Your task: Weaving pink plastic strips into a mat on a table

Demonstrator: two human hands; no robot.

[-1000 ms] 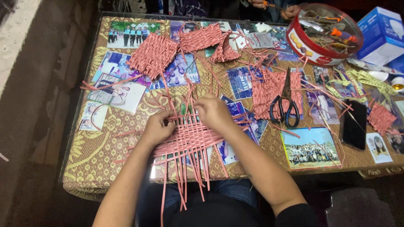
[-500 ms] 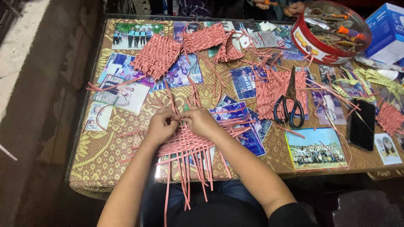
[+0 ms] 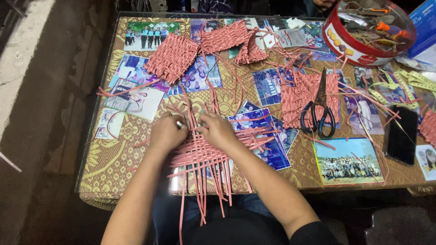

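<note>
A half-woven mat of pink paper strips [image 3: 204,159] lies at the table's near edge, its loose ends hanging over the edge. My left hand [image 3: 167,132] pinches strips at the mat's far left side. My right hand [image 3: 219,129] presses and grips strips at the far middle, close beside the left hand. Upright pink strips rise between the two hands. Finished pink woven squares [image 3: 172,56] [image 3: 225,36] lie farther back on the table.
Black-handled scissors [image 3: 318,109] rest on another pink woven piece [image 3: 295,95] to the right. A black phone [image 3: 401,135] lies at the right edge. A red round tin [image 3: 359,50] with tools stands at the back right. Photographs [image 3: 348,162] cover the glass-topped table [image 3: 109,168].
Both hands have shifted slightly along the mat's far edge, drawing closer together on the strips. The camera view has drifted a little.
</note>
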